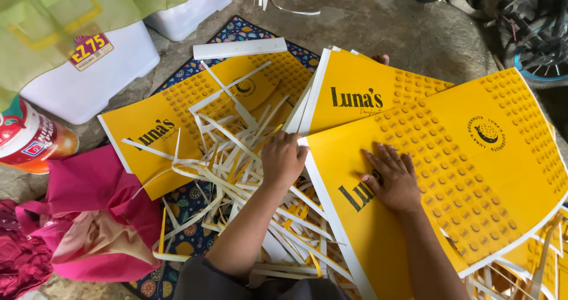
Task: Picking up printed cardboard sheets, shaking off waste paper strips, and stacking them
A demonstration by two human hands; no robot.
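A large yellow printed cardboard sheet (pixel 473 176) with a white border lies in front of me, on top of more yellow sheets (pixel 361 93). My right hand (pixel 391 178) rests flat on it, fingers spread. My left hand (pixel 283 158) grips the sheet's left corner edge, fingers curled over the white border. Under and left of that hand is a heap of thin white and yellow paper strips (pixel 236 170). Another yellow sheet (pixel 177 122) lies to the left beneath the strips.
A white ruler-like bar (pixel 239 48) lies on a patterned mat (pixel 236 28). Pink fabric bags (pixel 89 217) sit at left, with a red-and-white can (pixel 26 140) and white boxes (pixel 89 75) under a green cloth. Wheels (pixel 532 45) stand at top right on concrete floor.
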